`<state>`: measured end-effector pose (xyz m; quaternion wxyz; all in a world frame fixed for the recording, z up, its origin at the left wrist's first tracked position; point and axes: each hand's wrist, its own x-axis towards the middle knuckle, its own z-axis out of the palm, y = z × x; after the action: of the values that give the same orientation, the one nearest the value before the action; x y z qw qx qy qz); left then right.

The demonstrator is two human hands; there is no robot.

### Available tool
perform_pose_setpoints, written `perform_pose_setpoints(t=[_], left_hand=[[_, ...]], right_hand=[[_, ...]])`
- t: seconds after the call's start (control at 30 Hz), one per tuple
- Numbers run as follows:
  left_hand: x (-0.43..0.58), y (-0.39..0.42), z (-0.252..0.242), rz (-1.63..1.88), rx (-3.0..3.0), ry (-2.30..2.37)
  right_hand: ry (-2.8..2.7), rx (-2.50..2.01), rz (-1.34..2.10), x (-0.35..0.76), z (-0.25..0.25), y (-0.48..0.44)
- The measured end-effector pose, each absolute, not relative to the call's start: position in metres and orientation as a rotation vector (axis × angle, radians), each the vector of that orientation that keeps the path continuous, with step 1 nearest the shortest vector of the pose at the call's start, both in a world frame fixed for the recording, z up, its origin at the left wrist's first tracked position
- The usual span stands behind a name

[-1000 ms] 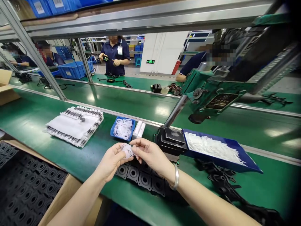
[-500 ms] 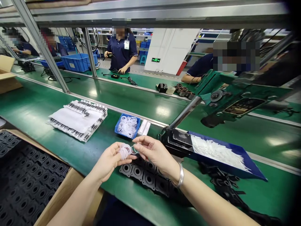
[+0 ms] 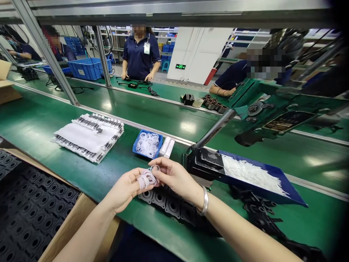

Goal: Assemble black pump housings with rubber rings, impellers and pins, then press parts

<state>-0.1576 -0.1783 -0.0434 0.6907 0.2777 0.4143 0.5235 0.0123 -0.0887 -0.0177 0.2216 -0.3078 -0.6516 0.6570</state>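
"Where are the white rings (image 3: 146, 179)?"

"Held above the worktop (image 3: 114, 174). The left hand (image 3: 130, 187) has its thumb and fingers closed around a loose bundle; the right hand (image 3: 170, 175) pinches at the upper right edge, where 1 loop stands out. The hands come together there, though whether their fingertips touch each other I cannot tell."

"How would they handle?"

"Very light, I'd judge, soft and springy, hard to break. The smooth finish may let them slide over 1 another, and thin loops could snag. I'd grip the bundle firmly on its side and take a loop by its rim, between thumb and forefinger."

"And close by?"

"Below and partly behind the hands, flat black plates (image 3: 172, 208), each with a round hole and a raised collar, matt and stiff-looking. Beyond, a small blue plastic tray (image 3: 134, 149) heaped with tangled loops, and just beside it, white blocks (image 3: 167, 147) with straight edges."

"Further out?"

"To the right, a green metal press (image 3: 272, 105) with worn paint, its black base near a dark blue tray (image 3: 298, 199) of slim white strips (image 3: 251, 175). To the left, a stack of smooth white sheets (image 3: 81, 140) edged with small dark parts, and a cardboard box (image 3: 64, 227) of black moulded pieces (image 3: 35, 203)."
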Motion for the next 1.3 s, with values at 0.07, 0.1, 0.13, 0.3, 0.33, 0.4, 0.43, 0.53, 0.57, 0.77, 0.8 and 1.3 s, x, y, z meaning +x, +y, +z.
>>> perform_pose_setpoints(t=[0.07,0.1,0.13,0.3,0.33,0.4,0.43,0.53,0.57,0.77,0.8,1.3], left_hand=[[-0.158,-0.18,-0.041,1.173,0.606,0.904],[-0.158,-0.18,-0.039,1.171,0.601,0.899],[-0.158,-0.181,-0.038,1.168,0.598,0.898],[-0.152,-0.178,-0.037,1.182,0.599,0.961],[-0.151,-0.177,-0.038,1.189,0.601,0.981],[-0.149,-0.176,-0.04,1.197,0.605,1.01],[-0.149,-0.175,-0.041,1.204,0.601,1.019],[-0.149,-0.174,-0.043,1.238,0.566,1.012],[-0.15,-0.174,-0.044,1.247,0.558,1.002],[-0.15,-0.173,-0.046,1.283,0.553,0.983],[-0.149,-0.173,-0.047,1.292,0.544,0.984],[-0.145,-0.173,-0.048,1.353,0.82,1.085]], right_hand=[[-1.819,-0.864,1.789,0.013,-0.017,-0.089],[-1.829,-0.872,1.779,0.013,-0.017,-0.089],[-1.836,-0.879,1.774,0.014,-0.016,-0.089],[-1.879,-0.876,1.707,0.013,-0.015,-0.091],[-1.89,-0.877,1.689,0.013,-0.015,-0.092],[-1.903,-0.885,1.667,0.013,-0.016,-0.092],[-1.901,-0.889,1.663,0.013,-0.016,-0.092],[-1.852,-0.886,1.658,0.014,-0.016,-0.09],[-1.829,-0.882,1.655,0.014,-0.016,-0.09],[-1.837,-0.879,1.649,0.018,-0.016,-0.091],[-1.853,-0.876,1.636,0.018,-0.016,-0.093],[-1.834,-0.797,1.662,0.016,-0.021,-0.107]])
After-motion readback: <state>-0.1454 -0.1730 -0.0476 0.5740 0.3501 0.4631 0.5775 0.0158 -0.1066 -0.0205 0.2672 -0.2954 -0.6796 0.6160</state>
